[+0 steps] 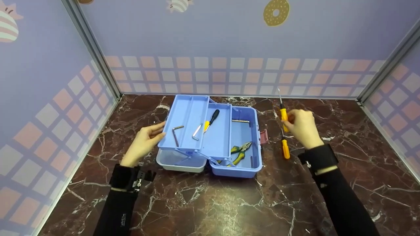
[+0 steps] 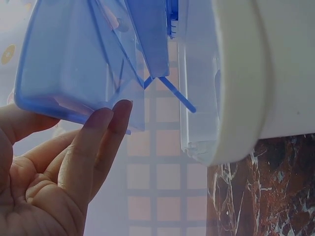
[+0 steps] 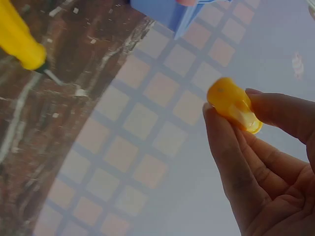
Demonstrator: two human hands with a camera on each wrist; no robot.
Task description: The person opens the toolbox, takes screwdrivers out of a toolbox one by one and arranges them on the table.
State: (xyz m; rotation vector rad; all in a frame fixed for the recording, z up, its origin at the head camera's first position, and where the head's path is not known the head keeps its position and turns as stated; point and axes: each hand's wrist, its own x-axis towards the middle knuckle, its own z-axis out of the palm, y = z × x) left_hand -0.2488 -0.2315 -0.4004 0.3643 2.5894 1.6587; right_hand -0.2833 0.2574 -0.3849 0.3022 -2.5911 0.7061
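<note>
A blue toolbox point(image 1: 234, 172) stands unfolded on the table, its stepped trays spread to the left. My left hand point(image 1: 141, 142) grips the outer edge of the upper tray point(image 1: 183, 113); thumb and fingers lie on either side of that edge in the left wrist view. Two hex keys lie in this tray, including a bent one point(image 1: 175, 135). At the right, my right hand point(image 1: 303, 127) pinches a yellow-handled screwdriver point(image 1: 284, 115) between thumb and fingers, its shaft pointing away. A second yellow-handled screwdriver point(image 1: 285, 149) lies on the table just below it.
The lower tray point(image 1: 215, 147) holds a black-and-yellow screwdriver point(image 1: 211, 120). Green-handled pliers point(image 1: 241, 155) and a metal rod point(image 1: 241, 121) lie in the main compartment. A pink latch point(image 1: 264, 136) sticks out rightward. The whitish lid point(image 1: 182, 167) rests beneath the trays. Patterned walls enclose the table.
</note>
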